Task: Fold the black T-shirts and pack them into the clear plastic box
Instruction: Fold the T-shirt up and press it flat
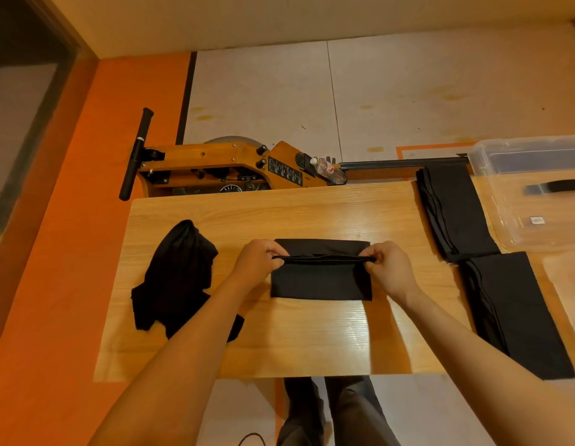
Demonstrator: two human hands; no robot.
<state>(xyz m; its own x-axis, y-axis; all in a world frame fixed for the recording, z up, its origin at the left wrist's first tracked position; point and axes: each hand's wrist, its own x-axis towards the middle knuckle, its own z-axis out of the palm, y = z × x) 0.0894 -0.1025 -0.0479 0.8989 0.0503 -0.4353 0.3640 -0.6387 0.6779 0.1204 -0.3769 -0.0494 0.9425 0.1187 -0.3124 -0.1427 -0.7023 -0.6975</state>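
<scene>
Hands — left hand (255,259), right hand (387,268) — pinch 1 T-shirt (321,281); 2 folded stacks (453,214), 1 crumpled shirt (177,275).

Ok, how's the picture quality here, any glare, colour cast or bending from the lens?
Head view: warm orange light tints everything; bright glare streaks the table near its front edge; the wide lens bows the table's edges; the black shirt pinched by the left hand and right hand shows almost no fabric detail; the clear box at the right edge looks hazy.
</scene>
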